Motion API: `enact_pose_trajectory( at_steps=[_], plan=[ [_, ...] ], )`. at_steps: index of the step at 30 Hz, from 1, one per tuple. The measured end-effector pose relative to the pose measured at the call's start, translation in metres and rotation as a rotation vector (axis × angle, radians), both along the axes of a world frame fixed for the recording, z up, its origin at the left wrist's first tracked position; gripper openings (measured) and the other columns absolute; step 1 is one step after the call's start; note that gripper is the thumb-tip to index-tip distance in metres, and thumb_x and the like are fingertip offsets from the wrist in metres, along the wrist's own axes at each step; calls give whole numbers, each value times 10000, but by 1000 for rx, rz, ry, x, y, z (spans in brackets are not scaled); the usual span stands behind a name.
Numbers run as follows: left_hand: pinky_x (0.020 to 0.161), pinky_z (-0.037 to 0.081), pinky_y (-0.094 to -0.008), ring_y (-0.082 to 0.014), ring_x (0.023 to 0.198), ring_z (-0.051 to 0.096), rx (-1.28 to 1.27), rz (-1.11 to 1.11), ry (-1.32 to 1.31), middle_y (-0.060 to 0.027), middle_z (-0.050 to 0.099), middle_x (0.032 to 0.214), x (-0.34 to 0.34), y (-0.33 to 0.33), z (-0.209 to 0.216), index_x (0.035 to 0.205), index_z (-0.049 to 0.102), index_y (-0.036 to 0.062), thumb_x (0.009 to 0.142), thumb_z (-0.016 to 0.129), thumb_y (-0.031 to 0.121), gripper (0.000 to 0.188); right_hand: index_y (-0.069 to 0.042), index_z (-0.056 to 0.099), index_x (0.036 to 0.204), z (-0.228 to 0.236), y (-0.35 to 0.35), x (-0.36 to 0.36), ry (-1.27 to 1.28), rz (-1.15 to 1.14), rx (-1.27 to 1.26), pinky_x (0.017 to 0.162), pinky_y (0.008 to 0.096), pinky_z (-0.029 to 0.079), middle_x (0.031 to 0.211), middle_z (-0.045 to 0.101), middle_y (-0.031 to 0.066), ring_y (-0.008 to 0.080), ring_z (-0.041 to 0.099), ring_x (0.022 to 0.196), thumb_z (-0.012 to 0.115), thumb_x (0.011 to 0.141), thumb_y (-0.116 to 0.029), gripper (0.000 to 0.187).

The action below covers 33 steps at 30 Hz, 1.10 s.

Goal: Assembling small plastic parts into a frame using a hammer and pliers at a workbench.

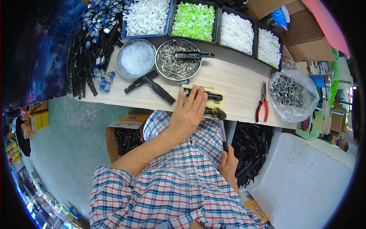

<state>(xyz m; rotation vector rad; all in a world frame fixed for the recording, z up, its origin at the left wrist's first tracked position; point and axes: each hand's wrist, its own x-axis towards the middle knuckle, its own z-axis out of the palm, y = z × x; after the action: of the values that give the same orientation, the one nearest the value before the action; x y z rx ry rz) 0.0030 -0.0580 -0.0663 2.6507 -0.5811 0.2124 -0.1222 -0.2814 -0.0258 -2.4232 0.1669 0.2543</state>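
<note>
My left hand (189,112) lies flat, fingers together, on a pale yellow block (219,94) at the front edge of the wooden bench, pressing down a black plastic part (214,96) that sits in the block. My right hand (228,163) is lower, near my lap, shut on the dark handle of a small hammer (221,126). The hammer's head (219,113) hovers just beside the block's front right corner, close to my left fingers.
Two loose black parts (150,86) lie left of the block. Behind stand a bowl of clear pieces (136,59) and a bowl of metal pins (178,59) with a black part across it. Trays of white and green pieces (193,20), red pliers (263,103), a bag of grey pieces (290,91).
</note>
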Motion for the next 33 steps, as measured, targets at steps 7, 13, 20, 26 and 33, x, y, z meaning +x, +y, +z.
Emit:
enact_pose_trajectory(
  at_steps=[7, 13, 20, 26, 33],
  plan=[
    [1193, 246, -589, -417, 1496, 312, -187, -22, -48, -269, 341, 1591, -10, 21, -11, 1508, 370, -68, 810, 768, 269, 871, -74, 550, 1351, -3, 0, 9, -25, 116, 16, 675, 367, 532, 895, 668, 226, 367, 708, 767, 494, 1076, -258, 336],
    [1135, 364, -569, -434, 1400, 440, -402, 207, -169, -246, 509, 1448, -17, 70, -9, 1313, 567, -66, 846, 656, 5, 481, -54, 578, 1315, -16, 12, 29, -105, 202, 24, 645, 355, 521, 858, 655, 236, 376, 692, 738, 552, 1051, -224, 316],
    [1099, 409, -572, -425, 1331, 508, -375, 244, -209, -162, 629, 1261, -19, 71, -13, 1061, 684, 5, 782, 617, -85, 300, -45, 566, 1319, 1, 36, 66, 72, 177, 40, 583, 356, 472, 790, 613, 206, 307, 625, 633, 539, 1058, -216, 313],
    [1117, 384, -576, -414, 1320, 515, -360, 294, -224, -145, 648, 1219, -20, 77, -14, 1000, 688, 23, 772, 605, -90, 268, -67, 574, 1327, -15, 18, 40, -173, 287, 47, 633, 357, 524, 826, 654, 220, 361, 701, 723, 557, 1053, -284, 350],
    [1129, 372, -576, -422, 1327, 505, -391, 303, -213, -150, 650, 1202, -21, 80, -18, 983, 685, 23, 770, 591, -99, 263, -51, 568, 1301, -2, 27, 50, -118, 223, 93, 630, 345, 507, 801, 629, 226, 368, 661, 684, 556, 1052, -231, 308]
  ],
)
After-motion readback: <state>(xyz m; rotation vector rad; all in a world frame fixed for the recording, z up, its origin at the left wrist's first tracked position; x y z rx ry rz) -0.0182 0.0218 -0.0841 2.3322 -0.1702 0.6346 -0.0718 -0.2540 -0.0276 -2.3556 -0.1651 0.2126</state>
